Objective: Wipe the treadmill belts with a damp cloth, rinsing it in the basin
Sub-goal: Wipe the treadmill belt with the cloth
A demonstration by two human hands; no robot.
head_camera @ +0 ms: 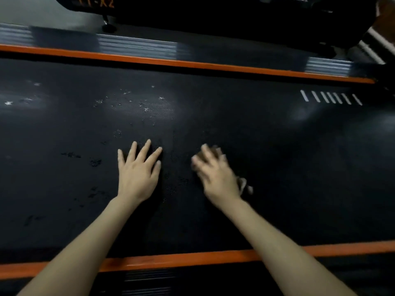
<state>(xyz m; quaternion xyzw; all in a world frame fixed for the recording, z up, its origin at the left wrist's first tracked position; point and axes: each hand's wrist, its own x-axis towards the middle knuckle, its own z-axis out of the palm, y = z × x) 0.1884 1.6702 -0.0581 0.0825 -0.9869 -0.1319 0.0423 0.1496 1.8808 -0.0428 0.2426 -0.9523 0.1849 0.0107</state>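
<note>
Treadmill belt (53, 129), left portion: white specks (145, 108) and dark blotches present; judged not yet wiped. Left hand (137, 174): flat on belt, fingers spread straight, grasped nothing. Right hand (215, 171): motion-blurred, fingers extended over cloth (243, 185), pressed it onto belt at mid-width; no clench evident. Right portion near white stripe marks (331, 97): appeared speck-free. Basin not in view. Judgement: wiping under way, speckled left portion remaining.

- Black treadmill belt (277, 167) between orange edge strips (192, 260); white flecks (147, 108) on its surface.
- On belt: left hand (137, 171) flat; right hand (215, 171), blurred, pressing cloth (244, 185).
</note>
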